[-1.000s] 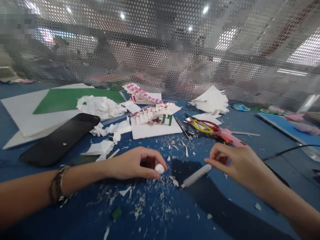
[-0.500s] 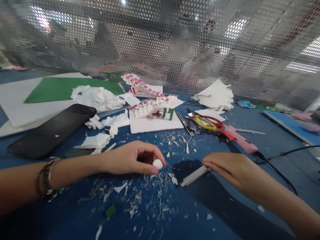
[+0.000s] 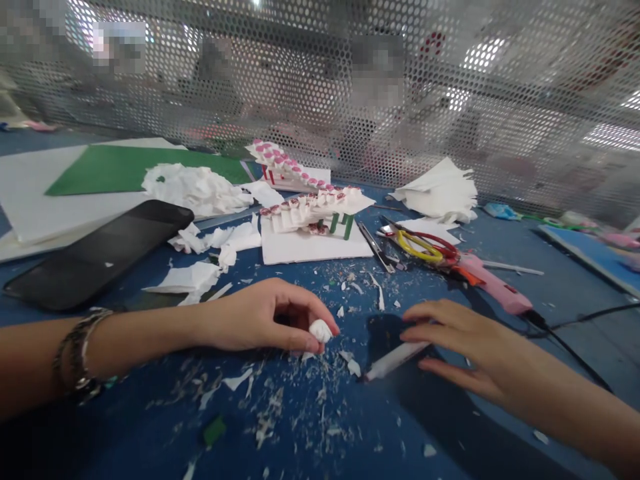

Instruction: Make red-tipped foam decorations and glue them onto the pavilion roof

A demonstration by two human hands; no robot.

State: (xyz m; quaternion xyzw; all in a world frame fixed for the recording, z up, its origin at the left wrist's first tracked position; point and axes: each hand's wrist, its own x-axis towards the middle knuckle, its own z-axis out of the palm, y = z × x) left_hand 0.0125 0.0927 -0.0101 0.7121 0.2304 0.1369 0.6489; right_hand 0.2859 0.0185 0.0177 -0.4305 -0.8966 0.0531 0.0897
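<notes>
My left hand [image 3: 270, 320] is closed, pinching a small crumpled white paper ball [image 3: 321, 331] between thumb and fingertips just above the table. My right hand [image 3: 460, 353] is open, its fingers and thumb apart around the near end of a white marker-like stick [image 3: 395, 361]. That stick has a dark reddish tip pointing left and lies low over the blue table; part of it is hidden by the fingers. Behind the hands stands a white paper model [image 3: 315, 212] with dark red spots and green legs on a white base.
A black phone [image 3: 100, 257] and torn paper [image 3: 195, 190] lie left. Scissors [image 3: 420, 245], a craft knife [image 3: 376, 247] and a pink glue gun [image 3: 500, 283] with a cable lie right. Paper scraps litter the blue table [image 3: 150, 427]. A perforated metal screen [image 3: 300, 80] rises behind.
My right hand has opened its fingers from around the white stick, which has stayed nearly in place. My left hand still pinches the paper ball. The view has shifted slightly.
</notes>
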